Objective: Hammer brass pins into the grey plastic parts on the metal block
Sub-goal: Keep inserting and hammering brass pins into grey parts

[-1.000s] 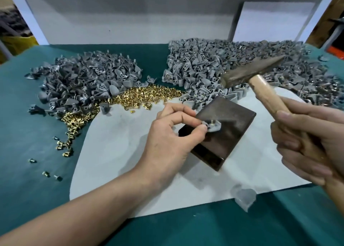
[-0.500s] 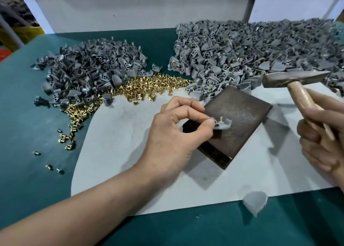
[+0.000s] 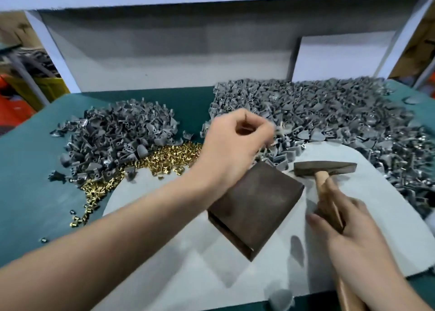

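Brass pins (image 3: 164, 155) lie at ten o'clock of the bare metal block (image 3: 256, 204), grey plastic parts (image 3: 329, 112) piled at one, left grip (image 3: 235, 143) curled and blurred above them, contents unclear, right grip (image 3: 348, 237) wrapped round the hammer (image 3: 324, 168) resting at two, so best seat the next part flat before striking.

Looked like a small factory assembly workshop: green-covered bench (image 3: 28, 193) w/ big piles of grey plastic parts (image 3: 329, 112), brass pins (image 3: 169, 155), hammer (image 3: 324, 168), metal block (image 3: 254, 204).

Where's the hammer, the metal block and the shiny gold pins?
hammer (image 3: 326, 168): head view, on its dark metal head.
metal block (image 3: 256, 207): head view, middle of its top face.
gold pins (image 3: 174, 156): head view, middle of the pile.
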Demonstrator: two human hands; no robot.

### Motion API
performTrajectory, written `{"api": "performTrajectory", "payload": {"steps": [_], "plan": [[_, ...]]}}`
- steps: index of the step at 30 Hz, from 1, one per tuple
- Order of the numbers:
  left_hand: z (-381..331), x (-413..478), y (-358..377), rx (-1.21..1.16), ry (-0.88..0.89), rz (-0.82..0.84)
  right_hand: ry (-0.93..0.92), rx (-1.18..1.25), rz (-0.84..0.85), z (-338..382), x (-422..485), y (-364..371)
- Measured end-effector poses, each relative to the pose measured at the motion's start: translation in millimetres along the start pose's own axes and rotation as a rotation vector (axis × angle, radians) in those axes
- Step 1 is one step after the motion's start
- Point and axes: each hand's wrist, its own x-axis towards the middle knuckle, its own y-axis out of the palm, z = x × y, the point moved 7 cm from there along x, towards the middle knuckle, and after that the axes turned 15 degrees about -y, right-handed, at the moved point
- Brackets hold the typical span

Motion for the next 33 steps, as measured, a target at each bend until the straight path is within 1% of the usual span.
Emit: {"api": "performTrajectory", "payload": {"steps": [1, 2, 4, 6, 8, 9, 11, 13, 16, 19, 21, 23, 26, 27, 28, 30, 31, 33], "plan": [[-16.8, 16.9, 8.7, 0.026, 0.033, -0.001, 0.019, 0.013, 0.001, 0.2, 1.1, -1.0], [-30.3, 33.0, 17.1, 0.115, 0.061, -0.004, 0.025, 0.032, -0.003, 0.1, 0.9, -0.9], [-40.9, 66.0, 26.4, 0.402, 0.086, 0.005, -0.012, 0.053, -0.014, 5.7, 0.9, -2.1], [-29.4, 92.7, 9.2, 0.709, 0.060, -0.012, -0.078, 0.026, -0.011, 15.1, -0.5, 0.7], [3.3, 112.9, -30.5, 0.996, -0.059, -0.033, -0.165, -0.078, -0.017, 24.6, -3.2, 4.3], [25.5, 118.1, -54.1, 1.139, -0.162, -0.024, -0.193, -0.151, -0.012, 26.7, -3.6, 3.8], [67.0, 115.6, -100.6, 1.324, -0.321, -0.002, -0.205, -0.222, -0.040, 25.5, -2.8, 1.7], [89.8, 107.6, -133.1, 1.321, -0.331, -0.048, -0.173, -0.216, -0.042, 23.4, -0.5, 1.1], [87.9, 99.4, -153.5, 1.232, -0.220, -0.222, -0.211, -0.254, -0.064, 24.3, 0.1, 0.3], [76.0, 95.2, -153.5, 1.161, -0.111, -0.270, -0.181, -0.218, -0.043, 27.9, 0.9, 1.1], [69.3, 93.9, -155.7, 1.098, -0.064, -0.294, -0.190, -0.179, -0.069, 34.2, 0.8, -2.8], [61.9, 93.4, -156.8, 1.048, -0.042, -0.292, -0.268, -0.156, -0.126, 45.0, 0.7, -10.0], [48.4, 92.6, -161.4, 0.993, -0.012, -0.268, -0.479, -0.137, -0.167, 77.2, 12.1, -14.1], [45.6, 92.3, -165.7, 0.984, -0.010, -0.285, -0.536, -0.114, -0.133, 88.4, 22.6, -10.2], [45.4, 90.3, -170.5, 0.971, -0.019, -0.305, -0.567, -0.076, -0.052, 101.1, 36.8, -1.6], [51.4, 84.4, -176.0, 0.945, -0.040, -0.318, -0.541, -0.080, 0.235, 126.4, 70.4, 35.8], [57.0, 81.1, -177.9, 0.926, -0.058, -0.321, -0.509, -0.141, 0.384, 133.2, 83.8, 62.6], [62.9, 74.0, -183.7, 0.874, -0.080, -0.344, -0.495, -0.265, 0.619, 144.5, 98.8, 117.7]]}}
